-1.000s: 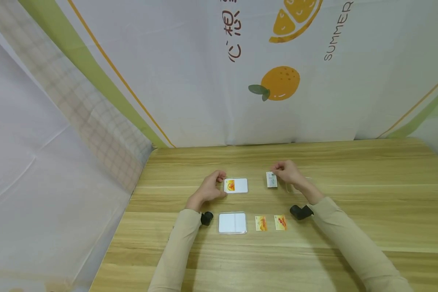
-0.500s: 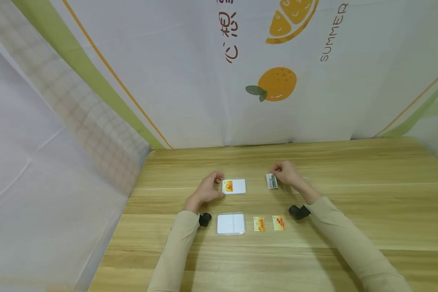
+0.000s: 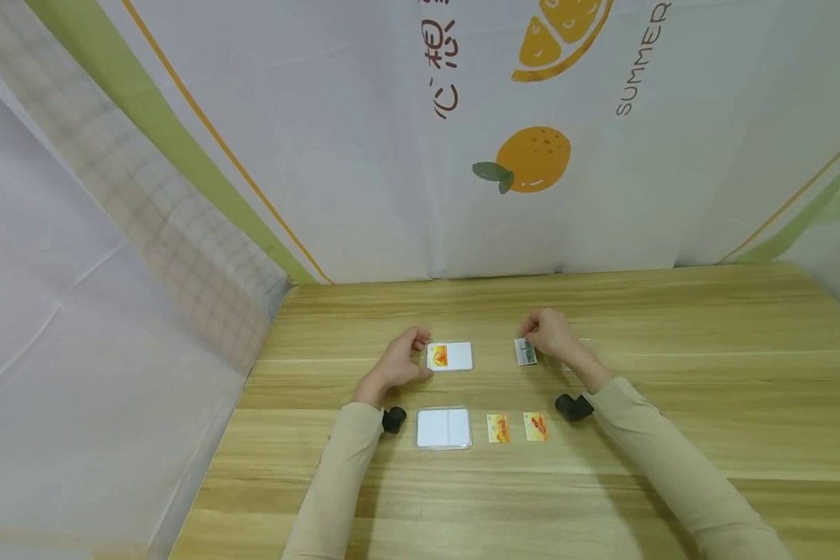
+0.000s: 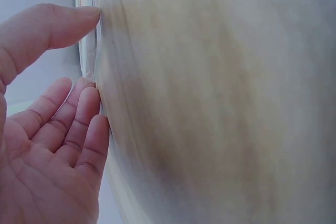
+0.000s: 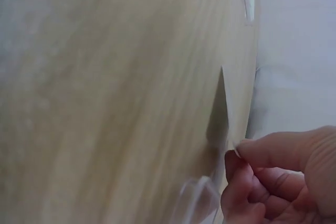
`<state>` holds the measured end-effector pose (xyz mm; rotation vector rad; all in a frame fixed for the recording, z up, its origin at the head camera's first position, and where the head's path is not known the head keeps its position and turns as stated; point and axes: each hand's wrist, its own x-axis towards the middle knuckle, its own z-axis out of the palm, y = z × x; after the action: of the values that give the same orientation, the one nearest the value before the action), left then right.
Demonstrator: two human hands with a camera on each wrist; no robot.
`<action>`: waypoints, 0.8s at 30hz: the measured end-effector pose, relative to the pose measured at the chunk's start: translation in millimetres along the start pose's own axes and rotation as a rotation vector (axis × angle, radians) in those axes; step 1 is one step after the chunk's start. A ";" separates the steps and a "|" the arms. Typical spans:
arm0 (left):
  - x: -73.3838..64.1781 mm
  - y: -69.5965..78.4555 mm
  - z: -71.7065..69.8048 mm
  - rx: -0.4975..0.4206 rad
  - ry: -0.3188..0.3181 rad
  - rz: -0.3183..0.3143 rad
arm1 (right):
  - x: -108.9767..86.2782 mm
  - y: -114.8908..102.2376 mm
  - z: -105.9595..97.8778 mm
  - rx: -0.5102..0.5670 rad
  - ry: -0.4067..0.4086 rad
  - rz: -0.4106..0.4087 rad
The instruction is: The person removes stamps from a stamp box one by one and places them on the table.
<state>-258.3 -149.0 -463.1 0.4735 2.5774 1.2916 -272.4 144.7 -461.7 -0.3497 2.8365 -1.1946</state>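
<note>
My left hand (image 3: 395, 362) holds the left end of a clear plastic case (image 3: 460, 356) between thumb and fingertips. The case has a white insert, with a small yellow-and-red card (image 3: 437, 356) in its left half. In the left wrist view, the thumb tip and fingertips touch the edge of the case (image 4: 90, 40). To the right, my right hand (image 3: 551, 333) pinches a small white-bordered card (image 3: 526, 352) with a green picture by its upper corner. The right wrist view shows this card (image 5: 227, 98) edge-on, tilted close over the table, between thumb and forefinger.
A second clear case (image 3: 444, 428) with a white insert lies nearer on the wooden table (image 3: 504, 505). Beside it lie two yellow-red cards, one left (image 3: 498, 428) and one right (image 3: 535, 427). A transparent plastic piece (image 5: 194, 200) lies by my right hand, partly hidden by the wrist.
The green-picture card has shifted slightly right and tilted in my right fingers; its picture looks darker and greener than a second ago. My left hand stays at the case.
</note>
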 end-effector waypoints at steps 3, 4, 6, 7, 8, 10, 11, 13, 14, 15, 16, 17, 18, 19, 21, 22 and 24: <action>0.3 -0.5 0.3 0.003 -0.001 -0.007 | 0.8 -1.1 0.4 -0.038 -0.004 0.018; 0.5 -0.7 0.5 0.003 0.000 -0.009 | 1.0 -1.6 0.3 -0.045 -0.007 0.024; 1.0 -1.2 0.9 0.003 0.000 -0.015 | 0.9 -2.9 0.0 -0.058 -0.011 0.026; 1.3 -1.2 1.1 0.002 0.001 -0.018 | 0.7 -3.5 -0.1 -0.060 -0.013 0.027; 1.6 -1.4 1.3 0.001 0.002 -0.018 | 0.6 -4.1 -0.2 -0.067 -0.013 0.027; 2.1 -1.9 1.6 0.001 0.005 -0.017 | 0.6 -4.6 -0.2 -0.078 -0.016 0.020; 2.3 -2.1 1.7 0.001 0.006 -0.016 | 0.6 -4.9 -0.1 -0.083 -0.018 0.021; 2.4 -1.9 1.6 -0.001 0.006 -0.016 | 0.8 -5.3 0.2 -0.095 -0.023 0.024; 2.6 -2.0 1.5 -0.001 0.006 -0.016 | 1.0 -5.7 0.5 -0.106 -0.021 0.027; 2.7 -2.1 1.5 0.000 0.006 -0.015 | 1.2 -6.0 0.6 -0.113 -0.024 0.031; 2.6 -2.0 1.4 0.002 0.006 -0.014 | 1.1 -6.8 0.7 -0.115 -0.027 0.037; 2.6 -1.9 1.3 0.004 0.006 -0.014 | 1.0 -7.5 0.8 -0.118 -0.029 0.041; 2.5 -1.7 1.2 0.005 0.005 -0.014 | 1.0 -7.9 0.8 -0.124 -0.029 0.041; 2.4 -1.5 1.0 0.008 0.005 -0.014 | 0.8 -8.6 0.8 -0.126 -0.029 0.045; 2.5 -1.6 0.9 0.013 0.003 -0.013 | 0.6 -9.2 0.7 -0.125 -0.032 0.044; 2.3 -1.3 0.8 0.013 0.002 -0.015 | 0.4 -9.5 0.6 -0.125 -0.032 0.042; 2.2 -1.2 0.6 0.014 0.001 -0.017 | 0.3 -9.4 0.4 -0.128 -0.031 0.039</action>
<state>-260.4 -148.3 -464.5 0.4533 2.5869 1.2691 -270.8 137.9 -455.3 -0.3133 2.8862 -0.9950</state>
